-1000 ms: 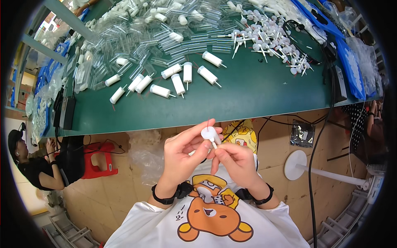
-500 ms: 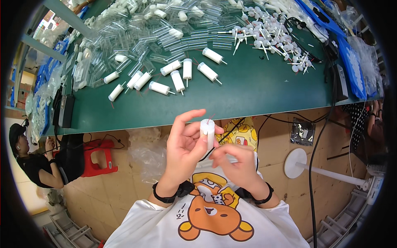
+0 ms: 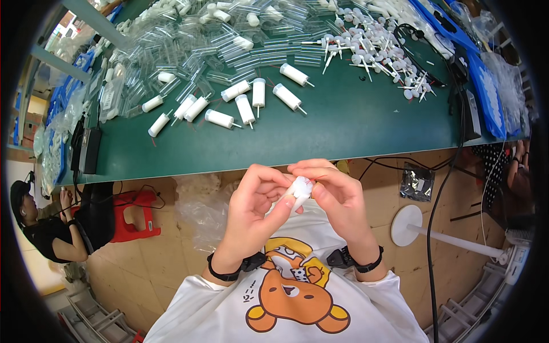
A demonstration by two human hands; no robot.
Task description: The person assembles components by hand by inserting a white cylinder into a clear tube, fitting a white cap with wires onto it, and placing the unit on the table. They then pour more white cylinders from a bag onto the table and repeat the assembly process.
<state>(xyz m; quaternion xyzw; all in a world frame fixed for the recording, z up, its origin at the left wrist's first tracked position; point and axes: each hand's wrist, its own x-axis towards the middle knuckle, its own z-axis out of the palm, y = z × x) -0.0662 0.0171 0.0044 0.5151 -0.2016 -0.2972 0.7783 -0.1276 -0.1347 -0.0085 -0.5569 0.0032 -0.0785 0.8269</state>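
Observation:
My left hand (image 3: 251, 208) and my right hand (image 3: 337, 197) meet in front of my chest, below the near edge of the green table (image 3: 343, 131). Both pinch one small white plastic cylinder (image 3: 301, 188) between their fingertips; most of it is hidden by my fingers. On the table lie several finished white cylinders with pins (image 3: 246, 108), a wide heap of clear plastic tubes (image 3: 229, 46) behind them, and a scatter of small white pin caps (image 3: 377, 51) at the back right.
A black box (image 3: 88, 150) sits at the table's left edge, blue trays (image 3: 486, 86) at its right. Another person (image 3: 51, 228) sits low at the left beside a red stool (image 3: 134, 217). A white fan stand (image 3: 407, 223) and cables lie on the floor.
My hands have lowered and closed together around the white cylinder, which was held up higher in my left fingers half a second ago. The table items have not moved.

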